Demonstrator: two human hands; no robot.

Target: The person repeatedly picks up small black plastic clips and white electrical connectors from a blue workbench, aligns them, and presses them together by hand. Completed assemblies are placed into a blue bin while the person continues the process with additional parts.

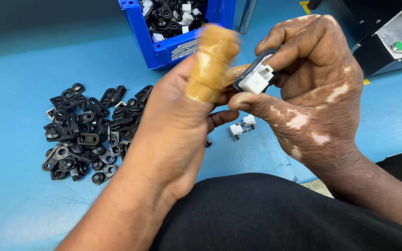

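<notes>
- Scanning from the left, I see a heap of black plastic brackets (87, 132) lying loose on the blue table (15, 186), well apart from both hands.
- Behind it, at the top, a blue bin (164, 49) holds more black and white pieces.
- My left hand (173, 125) rises in the middle; its thumb wears a tan wrap (210, 62), blurred with motion, and presses toward the part. I cannot tell whether its other fingers are closed on anything, since they are hidden behind the hand.
- Just below the hands, two small white clips (243, 126) lie on the table, close together.
- The small part (257, 76), a white block seated in a dark frame, sits in the air between the two hands, above the table's middle.
- My right hand (317, 88) has thumb and forefinger clamped on that part, the remaining fingers curled above it.
- I judge the step in hand to be pressing the white block into its frame; the next move would call for a firm, square push while the right hand's pinch holds steady.
- At far right, a metal machine housing with a green button (399, 45) stands untouched.
</notes>
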